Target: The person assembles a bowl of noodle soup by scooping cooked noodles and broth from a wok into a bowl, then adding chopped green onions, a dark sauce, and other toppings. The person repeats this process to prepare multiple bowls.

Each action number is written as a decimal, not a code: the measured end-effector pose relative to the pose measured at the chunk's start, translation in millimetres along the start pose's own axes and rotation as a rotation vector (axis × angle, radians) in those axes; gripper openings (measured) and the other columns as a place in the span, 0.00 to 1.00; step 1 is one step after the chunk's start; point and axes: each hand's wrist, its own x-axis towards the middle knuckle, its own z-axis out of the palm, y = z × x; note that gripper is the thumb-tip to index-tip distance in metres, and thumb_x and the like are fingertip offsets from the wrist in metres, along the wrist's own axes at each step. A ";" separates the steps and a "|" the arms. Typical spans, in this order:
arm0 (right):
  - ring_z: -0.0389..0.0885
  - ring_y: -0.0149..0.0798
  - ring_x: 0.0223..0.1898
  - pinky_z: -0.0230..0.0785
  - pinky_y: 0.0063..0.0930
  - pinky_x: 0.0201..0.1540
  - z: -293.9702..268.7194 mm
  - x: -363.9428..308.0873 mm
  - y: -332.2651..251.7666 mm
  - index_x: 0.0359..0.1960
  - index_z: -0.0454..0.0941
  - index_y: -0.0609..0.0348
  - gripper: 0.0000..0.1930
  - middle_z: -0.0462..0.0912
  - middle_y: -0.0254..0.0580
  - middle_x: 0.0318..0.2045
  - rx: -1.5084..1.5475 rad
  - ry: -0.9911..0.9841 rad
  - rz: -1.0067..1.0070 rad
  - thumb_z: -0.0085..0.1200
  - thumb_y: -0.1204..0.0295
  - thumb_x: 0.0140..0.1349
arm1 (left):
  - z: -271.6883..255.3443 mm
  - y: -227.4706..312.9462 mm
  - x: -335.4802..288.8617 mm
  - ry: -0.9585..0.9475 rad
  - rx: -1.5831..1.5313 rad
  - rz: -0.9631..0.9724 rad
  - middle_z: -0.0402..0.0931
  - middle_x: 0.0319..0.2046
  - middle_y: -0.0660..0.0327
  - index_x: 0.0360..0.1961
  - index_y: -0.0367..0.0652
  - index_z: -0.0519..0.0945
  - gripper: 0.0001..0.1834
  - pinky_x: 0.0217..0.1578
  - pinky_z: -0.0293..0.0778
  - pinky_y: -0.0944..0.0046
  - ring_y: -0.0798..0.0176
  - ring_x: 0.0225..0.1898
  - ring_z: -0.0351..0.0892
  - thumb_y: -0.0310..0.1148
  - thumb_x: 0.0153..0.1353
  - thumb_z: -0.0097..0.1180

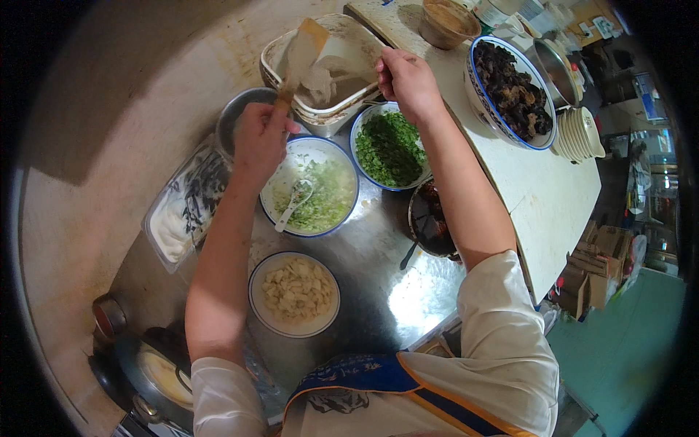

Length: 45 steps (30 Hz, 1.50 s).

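Observation:
My left hand [261,142] is closed around the handle of a wooden spatula [306,47], its broad blade raised over a white rectangular tub [349,98]. Pale, thick paste [320,84] shows inside the tub, and residue coats its rim. At the tub's right side is my right hand [408,84], fingers curled closed; whatever they may grip is hidden. Just below the tub, a blue-rimmed bowl [331,171] has pale chopped greens and a white spoon [295,204]. Beneath my right wrist, another bowl holds dark green chopped herbs [392,149].
A bowl of sliced pale pieces [298,291] stands nearer on the metal counter [364,262]. Dark sauce [429,218] fills a pot under my right forearm. Left are a metal bowl [244,105] and clear tray [175,226]. A bowl of dark fungus [513,91] sits on the pale board [539,197].

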 end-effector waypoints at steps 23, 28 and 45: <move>0.69 0.29 0.17 0.60 0.24 0.19 -13.6 -34.4 -0.1 0.27 0.72 0.57 0.16 0.72 0.32 0.18 0.119 0.082 -0.058 0.44 0.62 0.71 | 0.6 7.4 15.7 0.071 0.981 0.413 0.80 0.33 0.45 0.40 0.41 0.71 0.09 0.38 0.72 0.44 0.38 0.39 0.79 0.36 0.69 0.49; 0.70 0.29 0.17 0.60 0.23 0.19 -12.5 -38.0 4.1 0.27 0.72 0.56 0.15 0.72 0.32 0.17 0.121 0.115 -0.035 0.45 0.62 0.71 | -2.6 18.1 19.3 0.085 1.123 0.458 0.80 0.34 0.44 0.42 0.40 0.74 0.10 0.39 0.72 0.42 0.38 0.40 0.79 0.36 0.69 0.47; 0.74 0.27 0.30 0.67 0.20 0.33 19.1 -261.4 16.8 0.47 0.74 0.63 0.11 0.77 0.36 0.28 0.109 -0.268 0.011 0.44 0.70 0.74 | -90.4 23.5 -153.1 0.579 0.258 0.298 0.82 0.44 0.58 0.50 0.36 0.79 0.16 0.49 0.74 0.66 0.65 0.44 0.80 0.37 0.69 0.55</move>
